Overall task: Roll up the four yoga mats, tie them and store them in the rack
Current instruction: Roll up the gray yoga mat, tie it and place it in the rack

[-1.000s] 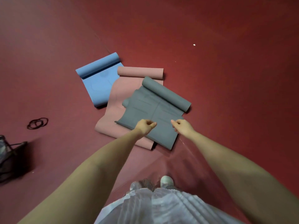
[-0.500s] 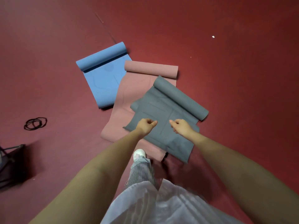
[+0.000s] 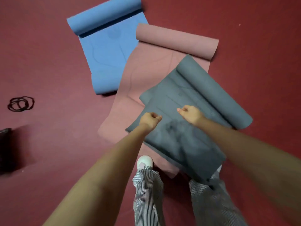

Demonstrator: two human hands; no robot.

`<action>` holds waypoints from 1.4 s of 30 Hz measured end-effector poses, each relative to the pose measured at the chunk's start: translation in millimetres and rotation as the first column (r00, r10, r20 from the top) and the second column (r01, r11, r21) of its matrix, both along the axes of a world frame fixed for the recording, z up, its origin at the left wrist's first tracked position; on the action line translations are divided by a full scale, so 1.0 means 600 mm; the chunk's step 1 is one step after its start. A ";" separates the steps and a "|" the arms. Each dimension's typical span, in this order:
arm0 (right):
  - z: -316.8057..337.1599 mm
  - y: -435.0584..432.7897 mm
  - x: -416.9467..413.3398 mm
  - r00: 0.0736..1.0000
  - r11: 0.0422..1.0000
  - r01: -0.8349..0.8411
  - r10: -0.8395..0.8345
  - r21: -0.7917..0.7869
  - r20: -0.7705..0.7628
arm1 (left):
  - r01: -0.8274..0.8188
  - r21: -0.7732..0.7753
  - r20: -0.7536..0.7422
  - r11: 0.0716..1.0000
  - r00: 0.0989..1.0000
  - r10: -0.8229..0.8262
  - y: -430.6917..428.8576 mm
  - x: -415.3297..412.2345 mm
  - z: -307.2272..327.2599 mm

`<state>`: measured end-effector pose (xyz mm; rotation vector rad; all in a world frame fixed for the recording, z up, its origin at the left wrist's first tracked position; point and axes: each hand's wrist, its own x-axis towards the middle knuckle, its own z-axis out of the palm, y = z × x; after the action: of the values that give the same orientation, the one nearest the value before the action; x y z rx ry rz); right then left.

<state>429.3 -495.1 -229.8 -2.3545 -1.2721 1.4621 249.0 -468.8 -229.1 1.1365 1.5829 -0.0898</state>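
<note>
Red floor, three mats in sight, each with only its far end rolled: blue mat at the back, pink mat beside it, grey mat lying askew on top of the pink.

A second grey corner pokes out underneath. It may be the fourth mat, can't confirm.

Left hand and right hand are over the grey mat, a little apart. Both have fingers curled, with nothing visible in either.

Risks as I see them:
- Grey sits skewed on pink, so rolling it in place could drag or catch the layers under it. The roll would likely telescope.
- Shoe is at pink's near edge, and the other foot is hidden by grey's near corner. A pinned edge means a jammed roll or a trip.
- Bands are well apart to the left, so a finished roll may spring open during the reach.
- Dark object at the left edge: rack or bag, can't tell.
</note>
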 end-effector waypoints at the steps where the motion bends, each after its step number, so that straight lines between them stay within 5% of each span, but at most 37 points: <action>1: -0.049 0.018 0.014 1.000 1.000 -0.018 0.018 -0.006 0.011 | -0.007 0.002 -0.019 1.000 1.000 0.007 0.021 0.008 -0.053; 10: -0.432 0.112 0.076 0.959 0.998 -0.060 0.060 -0.011 0.277 | -0.261 0.121 -0.056 0.958 0.962 0.269 0.146 0.032 -0.484; 14: -0.546 0.136 0.100 0.935 0.989 0.131 -0.144 0.063 0.325 | -0.050 0.304 -0.321 0.951 0.935 0.151 0.179 0.013 -0.592; 16: -0.583 0.146 0.120 0.926 0.971 0.236 -0.238 0.045 0.295 | -0.234 0.267 -0.113 0.935 0.956 0.271 0.192 0.000 -0.630; 19: -0.601 0.145 0.137 0.919 0.985 0.171 -0.162 0.007 0.360 | -0.511 0.108 0.174 0.853 0.854 0.490 0.191 -0.006 -0.649; 27: -0.477 0.101 0.116 0.919 0.981 0.187 -0.196 0.061 0.343 | -0.668 -0.009 0.231 0.744 0.722 0.652 0.175 0.011 -0.521; 42: 0.034 -0.126 0.066 0.785 0.835 0.548 -0.531 0.042 0.319 | -0.394 -0.138 0.306 0.909 0.855 0.418 0.073 0.014 -0.044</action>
<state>469.0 -570.5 -209.5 -2.7480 -0.4980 0.9670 257.3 -425.0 -255.8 0.6947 1.4689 0.3108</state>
